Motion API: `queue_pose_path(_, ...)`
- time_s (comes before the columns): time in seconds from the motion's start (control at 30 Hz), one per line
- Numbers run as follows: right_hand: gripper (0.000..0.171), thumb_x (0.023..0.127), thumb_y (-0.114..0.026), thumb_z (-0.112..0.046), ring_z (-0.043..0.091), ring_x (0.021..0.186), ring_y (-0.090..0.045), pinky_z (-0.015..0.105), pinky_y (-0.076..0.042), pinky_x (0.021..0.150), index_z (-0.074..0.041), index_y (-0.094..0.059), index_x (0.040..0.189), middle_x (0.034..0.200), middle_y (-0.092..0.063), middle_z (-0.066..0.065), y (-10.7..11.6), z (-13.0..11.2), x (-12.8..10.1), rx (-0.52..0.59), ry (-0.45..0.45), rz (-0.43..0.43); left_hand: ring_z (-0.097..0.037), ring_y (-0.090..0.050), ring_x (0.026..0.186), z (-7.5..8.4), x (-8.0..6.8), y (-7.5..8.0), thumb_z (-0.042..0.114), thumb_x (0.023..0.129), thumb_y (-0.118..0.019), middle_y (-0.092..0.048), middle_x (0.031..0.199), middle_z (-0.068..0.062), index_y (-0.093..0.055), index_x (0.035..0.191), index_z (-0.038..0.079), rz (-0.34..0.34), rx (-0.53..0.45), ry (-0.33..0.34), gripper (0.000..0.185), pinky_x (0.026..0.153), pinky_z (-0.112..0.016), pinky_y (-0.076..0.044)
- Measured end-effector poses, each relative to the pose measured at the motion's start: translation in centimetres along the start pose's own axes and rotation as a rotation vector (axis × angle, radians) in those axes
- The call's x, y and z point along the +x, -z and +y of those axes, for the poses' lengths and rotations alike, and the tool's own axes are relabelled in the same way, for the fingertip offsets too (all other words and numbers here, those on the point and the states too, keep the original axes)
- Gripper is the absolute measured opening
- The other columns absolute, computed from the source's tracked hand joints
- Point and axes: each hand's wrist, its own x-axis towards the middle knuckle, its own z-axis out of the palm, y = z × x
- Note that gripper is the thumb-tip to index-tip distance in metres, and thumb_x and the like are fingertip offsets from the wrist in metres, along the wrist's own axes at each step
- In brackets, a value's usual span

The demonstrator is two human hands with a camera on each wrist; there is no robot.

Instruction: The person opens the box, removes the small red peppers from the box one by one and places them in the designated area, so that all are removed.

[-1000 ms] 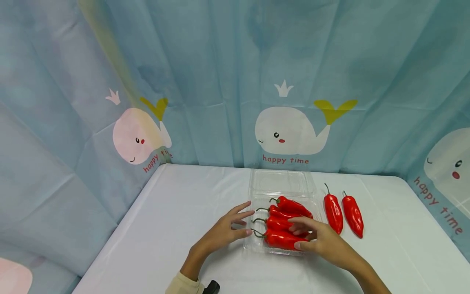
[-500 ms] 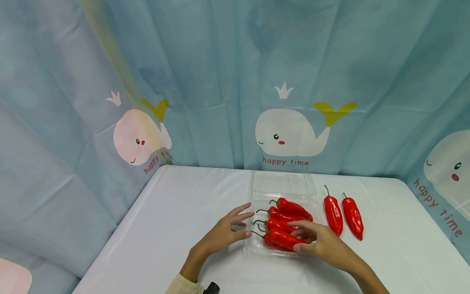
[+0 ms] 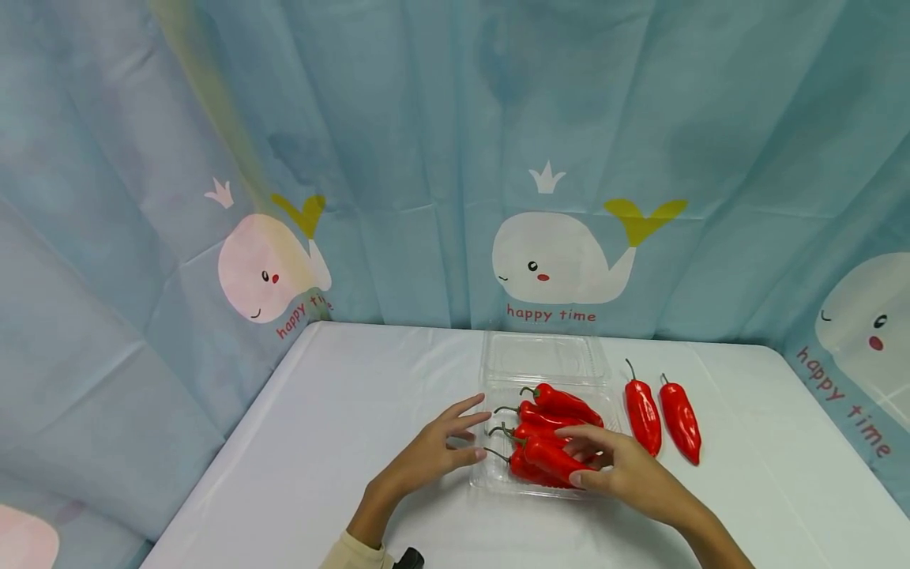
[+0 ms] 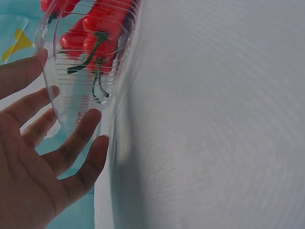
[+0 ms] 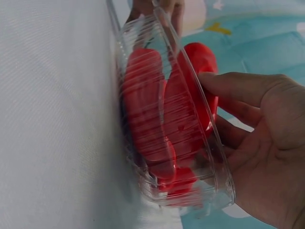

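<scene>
A clear plastic clamshell box (image 3: 490, 477) stands with its lid (image 3: 543, 356) folded back, holding several red chili peppers (image 3: 565, 405), their green stems to the left. My right hand (image 3: 633, 478) pinches one red chili pepper (image 3: 550, 458) near its tip, thumb in front and fingers behind. That pepper lies slanted over the front ones, partly covering them. My left hand (image 3: 430, 450) is at the box's left side with fingers spread and fairly straight. In the left wrist view, its fingertips (image 4: 97, 143) are at the box wall; whether all of them touch is unclear.
Two more red chili peppers, one (image 3: 643, 417) nearer the box and one (image 3: 680, 419) farther right, lie on the white tablecloth (image 3: 355, 395). Behind the table hangs a blue curtain (image 3: 426, 158) printed with whales. A black strap piece (image 3: 410, 559) shows by the left sleeve.
The stem end of the pepper in my right hand has swung away from me and rightward, exposing the pepper beneath it at the front. Both hands have stayed nearly in place.
</scene>
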Motion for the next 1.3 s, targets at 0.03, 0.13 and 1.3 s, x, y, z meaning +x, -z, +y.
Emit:
queue_pose_path(0.03,0.054,0.091,-0.08,-0.018,0.023,0.109,-0.066,0.026,-0.059,0.085,-0.008,-0.064,0.141,0.122,-0.071,0.008,0.0,0.0,0.0,0.007,0.009,-0.001,-0.033,-0.062,0.132,0.0,0.0,0.0,0.031,0.102,-0.07,-0.029,0.174,0.002,-0.055,0.156,0.013,0.0,0.001,0.001,0.058,0.101,-0.046,-0.056)
queue_pose_path(0.13,0.052,0.093,-0.078,-0.016,0.025,0.111,-0.065,0.027,-0.06,0.085,-0.008,-0.064,0.142,0.124,-0.07,0.011,0.2,0.1,-0.1,0.026,0.037,-0.001,-0.033,-0.063,0.132,0.0,-0.1,0.0,0.032,0.102,-0.07,-0.029,0.174,0.002,-0.055,0.156,0.013,0.0,0.005,0.003,0.059,0.101,-0.047,-0.056)
queue_pose_path(1.3,0.061,0.098,-0.076,-0.021,0.021,0.116,-0.064,0.035,-0.063,0.081,-0.015,-0.054,0.154,0.138,-0.06,0.017,5.1,-1.0,-2.2,0.094,-0.06,0.238,-0.031,-0.064,0.13,-0.1,0.1,-0.1,0.031,0.102,-0.069,-0.029,0.175,0.0,-0.055,0.156,0.013,0.002,0.03,0.007,0.059,0.102,-0.049,-0.057)
